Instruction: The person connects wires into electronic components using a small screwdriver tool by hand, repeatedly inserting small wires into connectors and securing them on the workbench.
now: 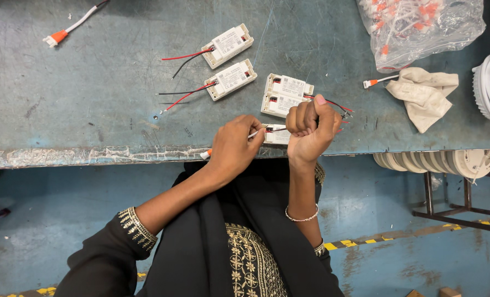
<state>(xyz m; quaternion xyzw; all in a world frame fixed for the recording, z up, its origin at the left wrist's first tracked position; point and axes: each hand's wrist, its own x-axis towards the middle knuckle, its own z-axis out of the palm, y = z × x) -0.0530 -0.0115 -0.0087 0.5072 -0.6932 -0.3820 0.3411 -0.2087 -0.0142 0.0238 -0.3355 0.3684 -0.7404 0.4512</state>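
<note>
Wiring step at the bench edge (pixel 91 157): the left hand (pixel 235 144) is pinching a white connector lead (pixel 254 133) while the right hand (pixel 310 127) is gripping a white driver box (pixel 278 135), whose leads probably need aligning with the connector next.

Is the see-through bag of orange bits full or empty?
Full. The clear plastic bag on the table bulges with white wires and orange connectors packed inside.

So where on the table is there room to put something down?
The table is bare at the left, between the orange-tipped cable and the front edge. It is crowded around both hands, by the white boxes, and near the plastic bag and cloth.
</note>
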